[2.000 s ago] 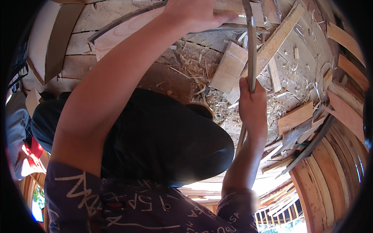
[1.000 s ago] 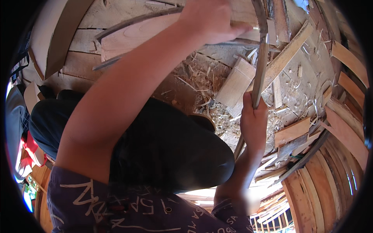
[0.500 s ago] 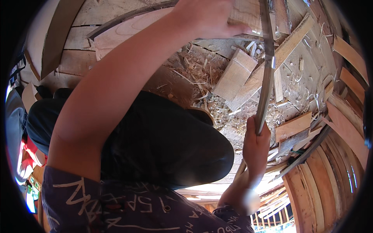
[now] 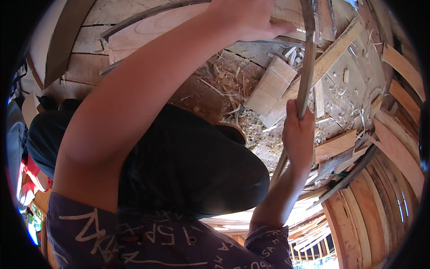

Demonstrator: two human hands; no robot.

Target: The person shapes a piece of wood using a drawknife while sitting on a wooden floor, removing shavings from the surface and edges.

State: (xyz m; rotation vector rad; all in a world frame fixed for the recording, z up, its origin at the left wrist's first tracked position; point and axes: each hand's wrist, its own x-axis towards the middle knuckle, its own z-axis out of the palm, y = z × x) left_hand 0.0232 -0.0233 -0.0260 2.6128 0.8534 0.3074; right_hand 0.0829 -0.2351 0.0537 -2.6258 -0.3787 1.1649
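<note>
My right hand is closed round a long narrow wooden bar that runs from the upper edge down past my wrist. Its upper end is out of view. At the top, my left hand is against a light wooden board, with the thumb stretched along the near edge. The other fingers are partly cut off by the picture's edge. The bar crosses just right of that board, and I cannot make out whether they touch. Below my left hand, my bent knee in dark trousers fills the middle.
A short wood block and a long plank lie on the floor among wood shavings. More offcuts lie at the right, near a wall of upright boards. A broad pale board lies at the upper left.
My right hand has moved up and away from my body, and the bar has shifted with it. My left hand stays on the board, shifted only slightly.
</note>
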